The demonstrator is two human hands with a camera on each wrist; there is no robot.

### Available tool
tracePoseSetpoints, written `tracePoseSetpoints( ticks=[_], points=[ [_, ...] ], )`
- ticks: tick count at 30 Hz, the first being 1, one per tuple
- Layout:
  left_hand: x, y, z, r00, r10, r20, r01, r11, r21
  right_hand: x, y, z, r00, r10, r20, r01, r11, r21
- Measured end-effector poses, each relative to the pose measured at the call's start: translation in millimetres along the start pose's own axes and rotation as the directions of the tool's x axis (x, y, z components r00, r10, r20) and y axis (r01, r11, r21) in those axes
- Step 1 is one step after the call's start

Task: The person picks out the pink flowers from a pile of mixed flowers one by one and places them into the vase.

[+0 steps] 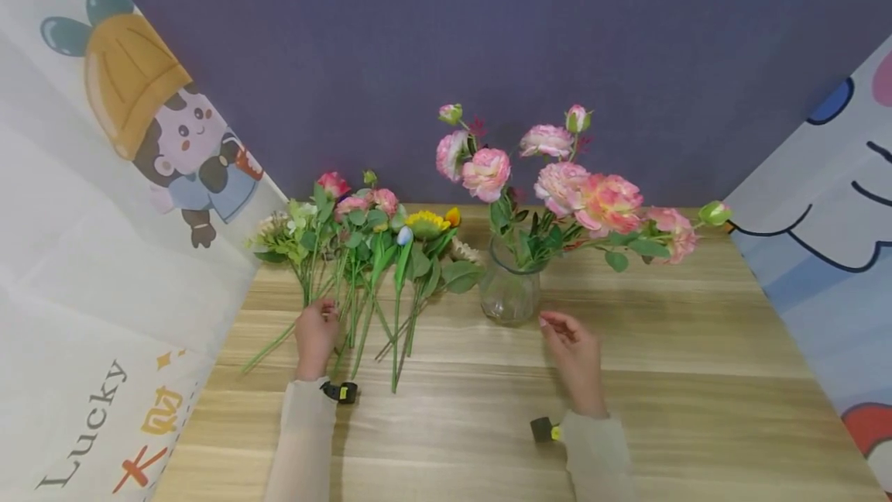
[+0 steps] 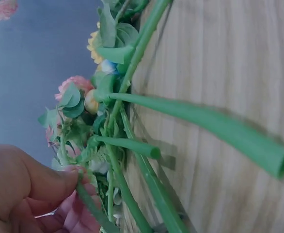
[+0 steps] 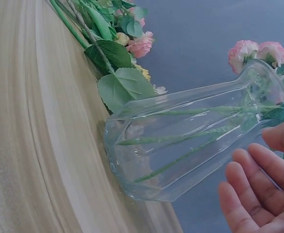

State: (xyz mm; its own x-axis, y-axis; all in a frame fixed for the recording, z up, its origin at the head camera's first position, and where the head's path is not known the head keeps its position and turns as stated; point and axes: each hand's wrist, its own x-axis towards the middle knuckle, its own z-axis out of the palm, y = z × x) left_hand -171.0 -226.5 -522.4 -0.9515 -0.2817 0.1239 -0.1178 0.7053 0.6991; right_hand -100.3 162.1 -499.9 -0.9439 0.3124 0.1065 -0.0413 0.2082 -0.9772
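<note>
Left hand (image 1: 317, 335) is in a tight pinch, thumb and fingertips on one green stem (image 2: 93, 206); can't tell which bloom it carries. It's over the loose flowers (image 1: 379, 254), heaped toward the far-left corner of the desk (image 1: 453, 424). Stems cross there, so I'd ease this one out lengthwise, bloom end watched, so leaves don't snag and drag neighbors. Keep the pinch light.

Right hand (image 1: 577, 355): relaxed, fingers loosely bent, nothing held. Fingertips just beside the glass vase (image 1: 507, 304), contact unclear. Vase is upright near the middle of the desk's back edge, pink flowers (image 1: 560, 184) in it weighted toward the right edge. Tip risk, I'd guess; steady the glass before adding load.
</note>
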Motion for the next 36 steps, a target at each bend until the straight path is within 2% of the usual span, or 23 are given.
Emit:
tracePoseSetpoints(
  ticks=[10, 16, 23, 25, 27, 33, 36],
  points=[
    [-9.4, 13.5, -0.6, 0.993, -0.089, -0.074, 0.08, 0.99, -0.115, -2.6, 2.5, 1.3, 1.0, -0.01, 0.01, 0.01, 1.0, 0.029],
    [-18.2, 22.3, -0.2, 0.988, -0.072, -0.136, 0.048, 0.984, -0.171, -4.6, 4.0, 2.0, 1.0, 0.0, 0.015, 0.0, 1.0, -0.005],
    [-31.2, 30.1, -0.2, 0.987, -0.076, -0.14, 0.039, 0.967, -0.253, -6.6, 0.6, 3.4, 0.999, 0.031, 0.031, -0.031, 1.0, 0.003],
    [-35.3, 32.6, 0.7, 0.989, -0.076, -0.124, 0.034, 0.95, -0.312, -6.7, -2.2, 3.3, 0.998, 0.048, 0.041, -0.049, 0.999, 0.018],
    [-39.5, 36.6, 1.7, 0.993, -0.067, -0.098, 0.023, 0.921, -0.39, -8.5, -11.2, 3.3, 0.997, 0.052, 0.053, -0.052, 0.999, 0.011],
    [-53.6, 70.2, -5.1, 0.999, -0.042, 0.004, 0.037, 0.831, -0.555, -13.4, -33.5, 4.1, 0.997, 0.057, 0.06, -0.057, 0.998, 0.004],
    [-54.5, 66.7, 4.6, 0.999, -0.03, 0.028, 0.041, 0.806, -0.591, -13.1, -31.7, 4.9, 0.996, 0.055, 0.065, -0.057, 0.998, 0.021]
  ],
)
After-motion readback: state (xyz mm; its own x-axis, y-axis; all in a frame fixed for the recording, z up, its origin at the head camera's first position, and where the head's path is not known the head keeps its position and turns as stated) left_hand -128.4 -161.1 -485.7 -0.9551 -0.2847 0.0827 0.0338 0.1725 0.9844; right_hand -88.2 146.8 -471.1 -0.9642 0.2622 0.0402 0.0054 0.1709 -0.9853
